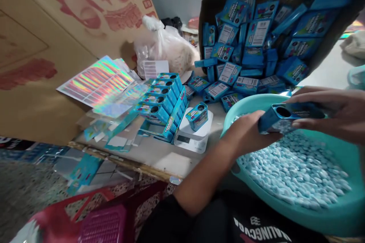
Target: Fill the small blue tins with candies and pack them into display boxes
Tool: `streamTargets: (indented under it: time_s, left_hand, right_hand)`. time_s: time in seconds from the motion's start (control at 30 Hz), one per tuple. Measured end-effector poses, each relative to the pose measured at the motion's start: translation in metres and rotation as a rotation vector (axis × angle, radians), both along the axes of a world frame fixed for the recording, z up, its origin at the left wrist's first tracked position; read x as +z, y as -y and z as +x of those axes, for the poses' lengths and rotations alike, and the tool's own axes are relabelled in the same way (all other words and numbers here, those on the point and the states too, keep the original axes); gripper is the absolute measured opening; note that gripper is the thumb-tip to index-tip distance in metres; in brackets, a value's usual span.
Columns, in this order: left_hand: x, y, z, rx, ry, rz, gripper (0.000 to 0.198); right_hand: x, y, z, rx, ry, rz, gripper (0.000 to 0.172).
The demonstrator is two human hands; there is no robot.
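Note:
Over the tub, a blue candy box [269, 117] with a round dark window is held between both hands. My left hand [251, 133] is closed round its near end, fingers partly hidden. At the far end, my right hand [336, 115] grips it between thumb and fingers. Pale candies show at the box's lower side. Beneath is a turquoise tub [302, 212] with many light-blue candies [293, 171]. Left of it, a small blue box [197, 115] rests on a white kitchen scale [191, 142]. Beside that, a display tray [168, 131] carries several similar boxes [159, 100].
A dark container [208, 7] lies tipped, with many blue boxes [256, 32] inside and spilling out. Shiny sticker sheets [99, 79] lean near a large cardboard carton [57, 34]. Behind stands a tied plastic bag [168, 45]. A red chair [54, 216] is below the table edge.

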State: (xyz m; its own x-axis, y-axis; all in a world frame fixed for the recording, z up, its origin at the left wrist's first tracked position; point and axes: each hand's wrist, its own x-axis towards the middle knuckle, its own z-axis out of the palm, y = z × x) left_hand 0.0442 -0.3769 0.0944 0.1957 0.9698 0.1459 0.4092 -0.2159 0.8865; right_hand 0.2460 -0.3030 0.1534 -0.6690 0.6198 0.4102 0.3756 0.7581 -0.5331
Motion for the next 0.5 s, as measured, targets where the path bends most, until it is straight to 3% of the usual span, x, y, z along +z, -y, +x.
streamTargets:
  time_s: [0.2,0.4,0.5]
  left_hand:
    - [-0.005,0.007,-0.008,-0.009,0.102,-0.029,0.036]
    - [-0.012,0.006,-0.008,-0.015,0.176,0.081,0.034]
    - [-0.012,0.012,-0.009,0.096,0.107,0.255,0.042]
  right_hand:
    - [-0.013,0.002,-0.013,0.029,-0.038,-0.179,0.041]
    - [-0.015,0.001,-0.022,0.067,0.035,-0.189,0.038]
    - [-0.017,-0.001,-0.023,0.085,0.048,-0.175,0.037]
